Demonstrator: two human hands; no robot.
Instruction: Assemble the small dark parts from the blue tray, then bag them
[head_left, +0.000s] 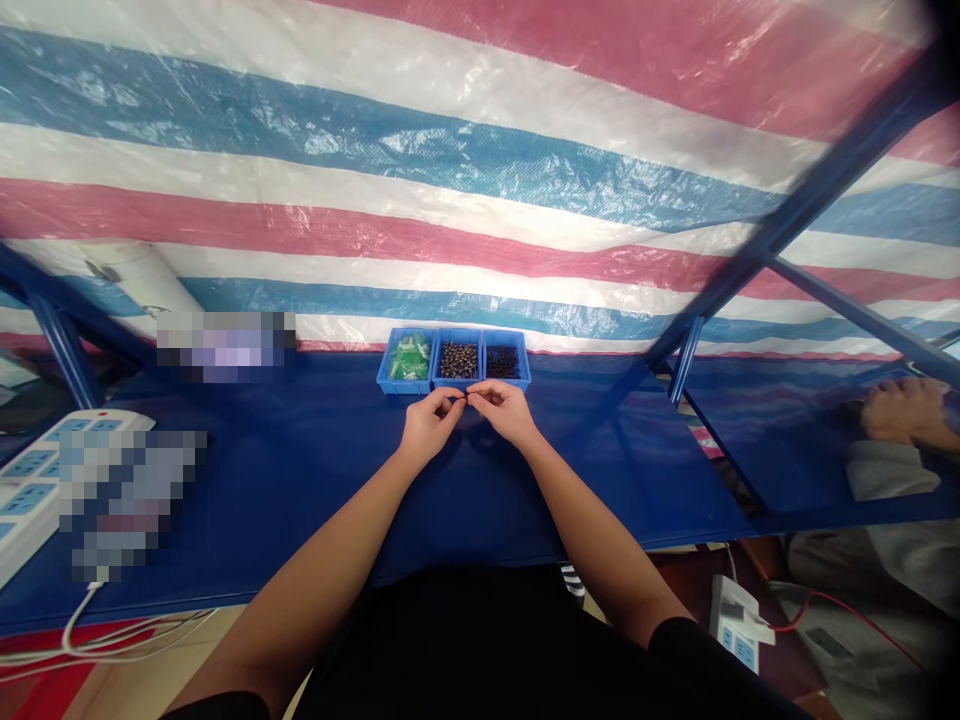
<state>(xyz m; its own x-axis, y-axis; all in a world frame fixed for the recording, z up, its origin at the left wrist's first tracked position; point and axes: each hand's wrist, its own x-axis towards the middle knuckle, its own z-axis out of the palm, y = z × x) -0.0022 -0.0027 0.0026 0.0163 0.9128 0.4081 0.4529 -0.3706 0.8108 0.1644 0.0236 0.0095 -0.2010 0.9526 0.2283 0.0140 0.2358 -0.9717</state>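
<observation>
Left hand: The left hand [430, 422] is near the front of the blue box. It is not spread. Its fingers [452, 403] are curled, and the thumb and first finger pinch close together.

Right hand: The right hand [502, 412] is curled the same way. Its fingertips [474, 391] come in to meet the left hand's fingertips.

Held thing: A tiny bit [463, 398] seems to be pinched where the two hands meet. It is too small to tell what it is. It sits just in front of the box.

Blue box: The blue plastic tray [455, 385] has three parts, side by side. It sits right in front of the hands, maybe so that a short reach gets to each part.

In the box: The left part holds green bits [409, 356]. The middle part holds brown beads [458, 361]. The right part holds dark beads [502, 362].

Table: The blue table cover [307, 500] lies under the box and below the hands.

Other person: Off to the right, another person's hand [904, 410] rests near a gray cloth [892, 470].

Plugs: A white power strip [41, 480] lies at the left end.

Behind: A striped plastic sheet [480, 180] hangs behind the table.
</observation>
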